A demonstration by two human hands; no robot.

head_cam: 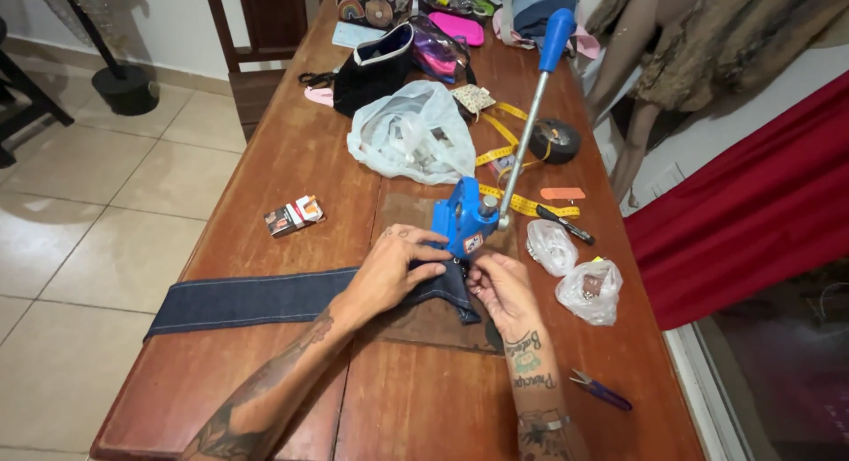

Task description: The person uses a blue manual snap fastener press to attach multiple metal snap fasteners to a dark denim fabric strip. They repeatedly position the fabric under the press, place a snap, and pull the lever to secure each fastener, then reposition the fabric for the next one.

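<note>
Strip: my denim strip (256, 299) lies across the table (292, 160), its end under the press die, between my two hands.
Left hand: my left hand (389, 268) lies flat on the denim, fingers spread, pinning it down.
Right hand: my right hand (501, 289) pinches the strip's end, just under the die.
Press: the blue press (464, 220) stands just beyond my fingers; its lever (533, 107) is up, untouched.
Progress: I judge the strip is placed but not pressed; I see no fastener on it.
Around: two small bags (575, 271) right of my right hand, snips (601, 391) nearer me, tape measure (522, 200) and big bag (411, 134) beyond the press.
</note>
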